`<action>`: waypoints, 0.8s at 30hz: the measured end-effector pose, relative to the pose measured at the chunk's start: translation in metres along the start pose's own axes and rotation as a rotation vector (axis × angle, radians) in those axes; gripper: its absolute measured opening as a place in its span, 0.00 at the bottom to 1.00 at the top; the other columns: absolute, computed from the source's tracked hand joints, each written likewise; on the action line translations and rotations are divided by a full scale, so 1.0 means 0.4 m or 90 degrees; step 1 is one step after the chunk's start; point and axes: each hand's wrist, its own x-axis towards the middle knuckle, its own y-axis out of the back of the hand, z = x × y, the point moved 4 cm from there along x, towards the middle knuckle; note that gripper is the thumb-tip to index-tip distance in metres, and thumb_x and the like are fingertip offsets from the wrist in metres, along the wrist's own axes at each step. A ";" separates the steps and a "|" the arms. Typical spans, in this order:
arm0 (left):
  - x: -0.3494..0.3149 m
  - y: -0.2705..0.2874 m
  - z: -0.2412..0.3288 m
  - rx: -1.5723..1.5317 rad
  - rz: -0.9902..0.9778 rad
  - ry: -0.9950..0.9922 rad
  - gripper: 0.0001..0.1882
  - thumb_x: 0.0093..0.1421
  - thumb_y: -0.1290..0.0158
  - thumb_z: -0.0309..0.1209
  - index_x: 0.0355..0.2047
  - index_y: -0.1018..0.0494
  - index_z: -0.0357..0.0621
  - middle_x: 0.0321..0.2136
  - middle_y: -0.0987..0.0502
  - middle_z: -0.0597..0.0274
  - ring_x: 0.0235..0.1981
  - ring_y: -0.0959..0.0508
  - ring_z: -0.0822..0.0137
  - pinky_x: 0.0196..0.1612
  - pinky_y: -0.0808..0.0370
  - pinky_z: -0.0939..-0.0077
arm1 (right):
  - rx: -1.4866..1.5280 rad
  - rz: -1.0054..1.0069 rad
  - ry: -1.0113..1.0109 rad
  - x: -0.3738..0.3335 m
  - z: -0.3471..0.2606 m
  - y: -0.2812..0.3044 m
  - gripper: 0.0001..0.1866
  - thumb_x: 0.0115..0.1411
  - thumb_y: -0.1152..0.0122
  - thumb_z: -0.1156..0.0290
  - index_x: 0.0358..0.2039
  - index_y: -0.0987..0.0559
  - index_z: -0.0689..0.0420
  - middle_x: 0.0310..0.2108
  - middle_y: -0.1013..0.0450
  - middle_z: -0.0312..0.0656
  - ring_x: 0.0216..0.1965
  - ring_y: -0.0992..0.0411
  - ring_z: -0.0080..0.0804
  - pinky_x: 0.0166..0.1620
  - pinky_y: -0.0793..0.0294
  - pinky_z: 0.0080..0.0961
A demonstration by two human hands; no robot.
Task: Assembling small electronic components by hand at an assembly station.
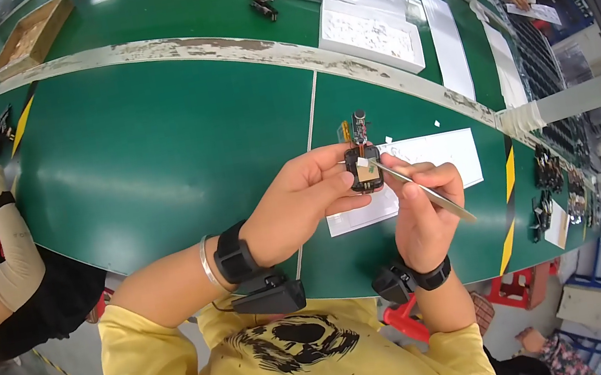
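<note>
My left hand (294,198) grips a small black electronic device housing (354,177) between thumb and fingers, its inside facing up. From its far end stick out a narrow circuit board (360,126) and an orange flex strip (343,133). My right hand (429,218) is closed on a pair of metal tweezers (442,201), held like a pen. Their tips reach into the housing, touching or just over a small white piece (362,162); whether they pinch it I cannot tell. Beneath both hands lies a white sheet (454,155) on the green table.
Beyond a worn pale ledge stand a white tray (371,37) with small bits and a brown box (31,38). Black parts (548,170) lie at the right edge. At the left, a co-worker's arm (1,206) reaches over the table. Yellow-black tape (508,208) marks the tabletop.
</note>
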 end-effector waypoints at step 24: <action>-0.025 -0.012 0.003 0.060 -0.038 -0.052 0.22 0.61 0.61 0.20 0.56 0.46 0.30 0.49 0.32 0.53 0.50 0.31 0.67 0.52 0.31 0.70 | -0.277 -0.165 0.175 -0.001 -0.040 -0.011 0.10 0.47 0.41 0.87 0.29 0.29 0.61 0.33 0.26 0.50 0.43 0.29 0.48 0.47 0.31 0.40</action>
